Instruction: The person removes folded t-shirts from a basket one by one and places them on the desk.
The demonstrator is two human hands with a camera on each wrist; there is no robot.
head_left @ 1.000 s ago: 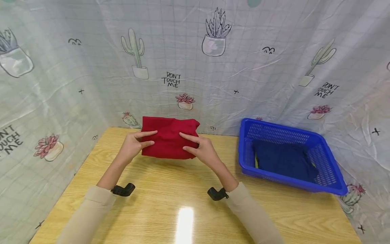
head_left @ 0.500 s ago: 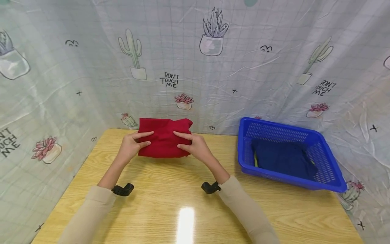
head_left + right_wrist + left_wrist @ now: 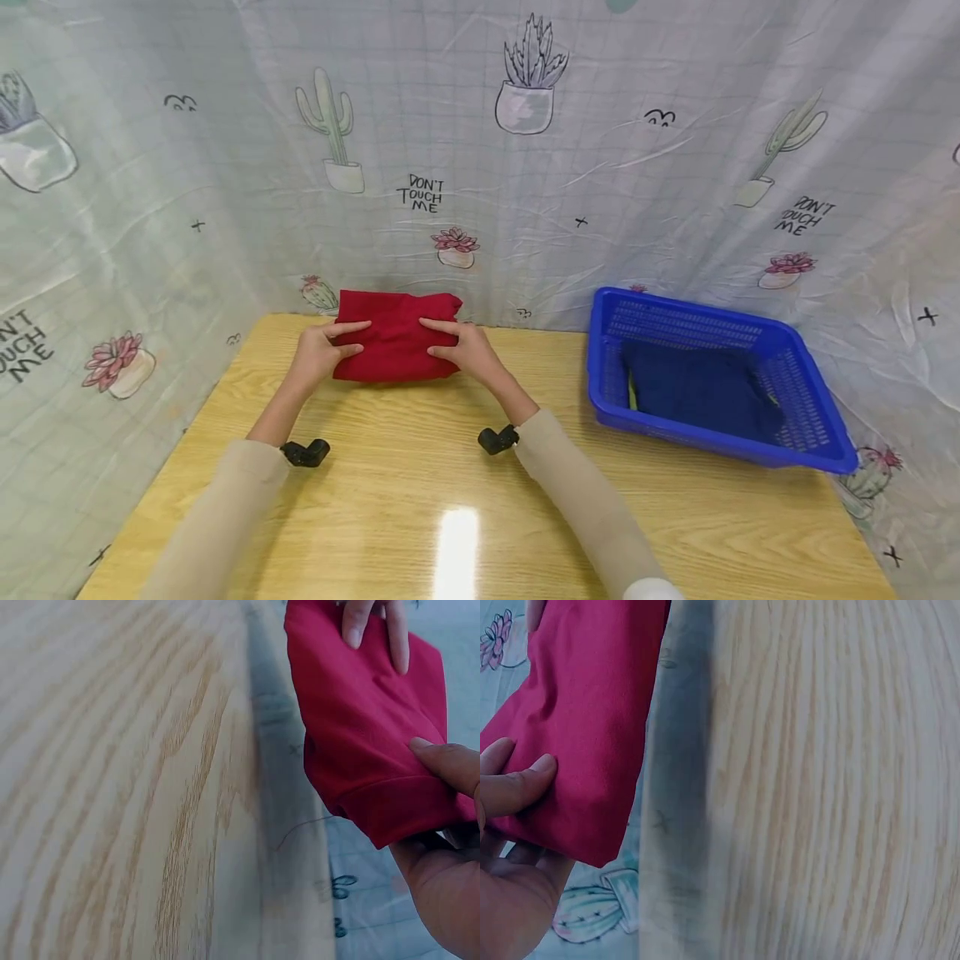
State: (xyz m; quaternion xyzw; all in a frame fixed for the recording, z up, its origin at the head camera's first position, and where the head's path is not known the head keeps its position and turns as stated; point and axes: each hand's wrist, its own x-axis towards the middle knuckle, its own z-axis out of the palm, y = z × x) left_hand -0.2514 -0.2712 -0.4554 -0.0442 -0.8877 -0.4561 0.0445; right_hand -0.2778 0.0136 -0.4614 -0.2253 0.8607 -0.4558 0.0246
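A folded red cloth (image 3: 397,337), its kind of garment not shown, is held between both hands near the far left of the table. My left hand (image 3: 317,350) grips its left end, thumb and a finger on the near face and other fingers tucked behind, as the left wrist view shows. At the opposite end my right hand (image 3: 471,348) pinches it the same way. In the right wrist view the red cloth (image 3: 375,727) has a hemmed edge and a loose thread. The wrist views show it lifted off the wood.
A blue plastic basket (image 3: 600,358) stands on the right of the wooden table (image 3: 390,500). Inside lies dark navy cloth (image 3: 690,392) with a bit of yellow-green at its side. A cactus-print curtain (image 3: 480,150) hangs close behind the table and along both sides.
Both hands have carried the red cloth a little to the left. My right hand has shifted further, so the hands are closer together. The basket has stayed in place.
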